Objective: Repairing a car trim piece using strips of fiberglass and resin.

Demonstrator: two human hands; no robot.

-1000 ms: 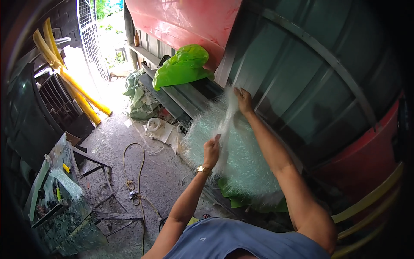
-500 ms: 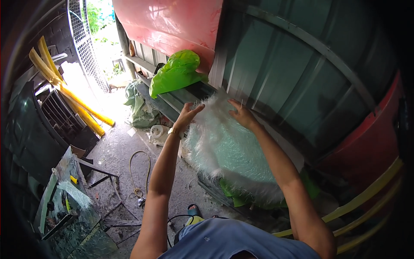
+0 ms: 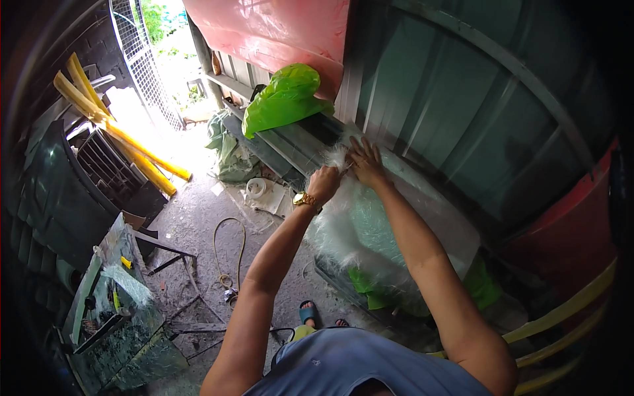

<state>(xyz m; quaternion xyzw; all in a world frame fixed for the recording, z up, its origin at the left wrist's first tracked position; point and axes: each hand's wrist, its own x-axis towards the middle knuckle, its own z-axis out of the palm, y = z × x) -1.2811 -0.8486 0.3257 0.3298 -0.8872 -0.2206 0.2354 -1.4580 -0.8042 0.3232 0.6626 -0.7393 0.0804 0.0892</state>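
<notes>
A fluffy white sheet of fibres that looks like fibreglass mat (image 3: 343, 231) lies bunched on a low bench in front of me. My left hand (image 3: 323, 185), with a gold watch on the wrist, is closed on the mat's far edge. Close beside it, my right hand (image 3: 366, 164) rests on the same edge with its fingers stretched out and a little apart. Loose strands stick out around both hands. Clear, shiny plastic-like sheeting (image 3: 449, 218) shows right of the mat. Bright green plastic (image 3: 370, 290) pokes out underneath, at the near side.
A green plastic bag (image 3: 284, 105) lies on the bench's far end, below a red panel (image 3: 271, 30). Left on the floor are a looped cord (image 3: 216, 247), a white tape roll (image 3: 256, 188) and a stained board (image 3: 132, 336). Yellow lengths (image 3: 142, 148) lean near the mesh gate (image 3: 142, 63).
My hands have come together at the mat's far edge, and the left has closed on it. The mat has bunched toward the left, exposing more clear sheeting on the right.
</notes>
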